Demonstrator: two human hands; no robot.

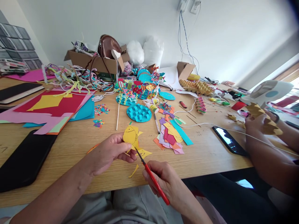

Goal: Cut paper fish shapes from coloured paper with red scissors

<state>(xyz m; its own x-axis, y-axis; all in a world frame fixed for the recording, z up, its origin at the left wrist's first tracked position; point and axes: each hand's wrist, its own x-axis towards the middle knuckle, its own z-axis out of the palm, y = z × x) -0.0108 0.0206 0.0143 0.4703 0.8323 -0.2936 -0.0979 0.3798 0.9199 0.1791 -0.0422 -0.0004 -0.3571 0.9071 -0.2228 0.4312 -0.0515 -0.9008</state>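
Note:
My left hand pinches a yellow paper shape with pencil lines, holding it just above the wooden table. My right hand is wrapped round red-handled scissors. Their blade tips meet the lower edge of the yellow paper. Yellow trimmings hang and lie below the cut, and one curl rests near the table's front edge.
Coloured paper strips, a blue embossed disc, paper fish crafts, big paper sheets, a black tablet and a phone lie around. At the right another person's hands hold a yellow folded piece.

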